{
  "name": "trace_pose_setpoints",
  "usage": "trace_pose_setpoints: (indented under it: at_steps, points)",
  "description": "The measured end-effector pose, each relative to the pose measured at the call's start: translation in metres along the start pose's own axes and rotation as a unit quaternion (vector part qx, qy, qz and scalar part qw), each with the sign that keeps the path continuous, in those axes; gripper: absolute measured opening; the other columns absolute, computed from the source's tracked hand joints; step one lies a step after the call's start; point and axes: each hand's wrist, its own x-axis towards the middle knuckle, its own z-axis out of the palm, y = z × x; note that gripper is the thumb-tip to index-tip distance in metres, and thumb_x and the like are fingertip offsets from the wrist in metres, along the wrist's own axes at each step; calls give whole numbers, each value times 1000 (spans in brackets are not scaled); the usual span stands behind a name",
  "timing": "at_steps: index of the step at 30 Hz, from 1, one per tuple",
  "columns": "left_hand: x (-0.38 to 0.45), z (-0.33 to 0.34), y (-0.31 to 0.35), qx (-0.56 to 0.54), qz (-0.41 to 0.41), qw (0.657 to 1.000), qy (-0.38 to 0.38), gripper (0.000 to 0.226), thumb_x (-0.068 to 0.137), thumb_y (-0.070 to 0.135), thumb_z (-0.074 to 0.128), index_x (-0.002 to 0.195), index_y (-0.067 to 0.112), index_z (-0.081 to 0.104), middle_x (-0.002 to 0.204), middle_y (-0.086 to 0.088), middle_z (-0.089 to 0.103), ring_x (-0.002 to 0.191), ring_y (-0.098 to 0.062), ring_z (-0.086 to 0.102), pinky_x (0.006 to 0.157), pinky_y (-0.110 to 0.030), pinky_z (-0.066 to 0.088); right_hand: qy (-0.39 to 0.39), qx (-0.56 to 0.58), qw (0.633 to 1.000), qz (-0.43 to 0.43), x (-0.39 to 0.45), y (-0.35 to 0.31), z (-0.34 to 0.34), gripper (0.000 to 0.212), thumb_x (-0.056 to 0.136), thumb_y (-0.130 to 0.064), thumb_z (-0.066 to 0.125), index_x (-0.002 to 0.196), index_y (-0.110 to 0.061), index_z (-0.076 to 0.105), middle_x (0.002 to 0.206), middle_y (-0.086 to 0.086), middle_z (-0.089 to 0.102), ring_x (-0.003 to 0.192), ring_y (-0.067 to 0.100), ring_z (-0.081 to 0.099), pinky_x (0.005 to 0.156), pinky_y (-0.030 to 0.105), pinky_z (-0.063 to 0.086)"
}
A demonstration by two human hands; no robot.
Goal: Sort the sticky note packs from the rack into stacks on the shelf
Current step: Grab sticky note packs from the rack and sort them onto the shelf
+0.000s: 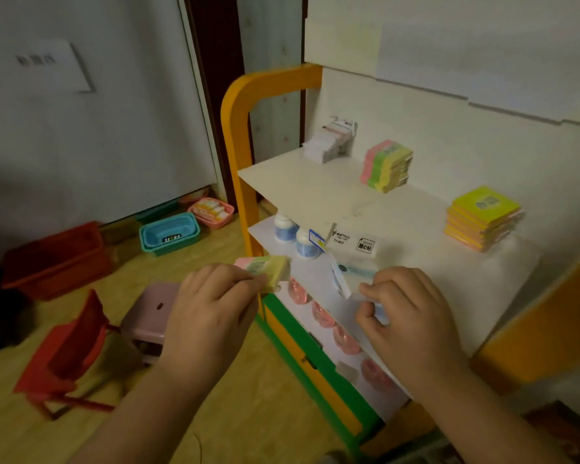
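A: Our left hand (211,306) pinches a pack (268,271) striped pink, green and yellow, fingers curled round its near edge, held up just left of the shelf (302,185) front.

B: And our right hand (406,316)?

A: Fingers curled, thumb and forefinger closed on a pale blue-and-white pack (359,279) at the shelf's front edge. How much of it we grip, we cannot tell; the palm hides the rest.

B: What lies beyond the hands?

A: On the shelf, well past the right hand, a striped stack (387,165) in the same pink, green and yellow as the pack in our left. Farther to the right, a yellow stack (484,217) with orange edges. At the back left corner, a white stack (329,142) leaning against the wall.

B: Nearer in?

A: A white box (354,244) with black print lies just above the right hand. Between the hands, on the tier below, two small white-capped bottles (295,236) stand side by side. Under the right hand, pink round tubs (322,314) sit in a row on that lower tier.

B: And the containers on the floor?

A: Far left of our left hand, a red bin (57,259); its contents do not show. Beyond it, blue baskets (169,234) nested one in another. Behind those, a pink basket (211,212) holds pale packets, too blurred to name. Below the left hand stand a pink stool (148,316) and a red chair (67,353).
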Motion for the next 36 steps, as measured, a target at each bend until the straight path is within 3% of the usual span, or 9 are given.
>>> trace_pose_setpoints:
  at_steps: [8, 13, 18, 24, 28, 31, 36]
  points:
    - [74, 55, -46, -20, 6, 1000, -19, 25, 88, 29, 57, 97, 12, 74, 103, -3, 66, 93, -23, 59, 77, -40, 48, 26, -6, 1000, 14, 55, 45, 45, 20, 91, -8, 56, 75, -5, 68, 84, 7, 62, 75, 29, 58, 67, 42, 50]
    - [119, 86, -55, -34, 25, 999, -18, 20, 86, 21, 61, 98, 12, 74, 103, -5, 66, 94, -22, 58, 80, -34, 45, 35, -24, 998, 45, 74, 64, 64, 14, 88, -6, 60, 77, -6, 69, 84, 7, 63, 76, 28, 59, 67, 40, 51]
    - [160, 117, -62, -74, 60, 995, -20, 16, 86, 18, 64, 98, 12, 74, 100, -4, 65, 91, -23, 59, 73, -38, 48, 26, -40, 996, 78, 76, 75, 69, 8, 81, -3, 63, 79, -8, 70, 86, 5, 63, 79, 27, 58, 67, 39, 50]
    - [223, 160, -54, -133, 118, 984, 13, 14, 87, 15, 65, 98, 10, 73, 91, -6, 63, 83, -22, 56, 67, -37, 47, 23, -97, 986, 130, 68, 96, 84, 14, 88, -11, 56, 80, -8, 68, 88, 6, 61, 80, 27, 57, 65, 40, 50]
    - [267, 197, -55, -177, 177, 968, 27, 12, 87, 15, 66, 92, 8, 74, 86, -8, 64, 81, -22, 56, 70, -30, 43, 41, -160, 971, 171, 73, 101, 81, 26, 93, -15, 54, 74, -5, 69, 85, 7, 64, 80, 25, 57, 71, 33, 49]
    - [302, 229, -56, -207, 207, 956, 22, 12, 87, 13, 67, 95, 8, 75, 85, -8, 65, 81, -21, 54, 70, -33, 43, 32, -196, 958, 204, 80, 100, 80, 20, 90, -16, 58, 74, -8, 65, 85, 5, 61, 78, 22, 55, 75, 25, 45]
    - [364, 286, -50, -254, 257, 932, 9, 14, 83, 6, 71, 96, 8, 75, 86, -9, 64, 79, -28, 57, 68, -38, 44, 22, -278, 927, 251, 82, 87, 83, 19, 85, -17, 61, 73, -5, 70, 85, 8, 64, 80, 22, 56, 67, 32, 52]
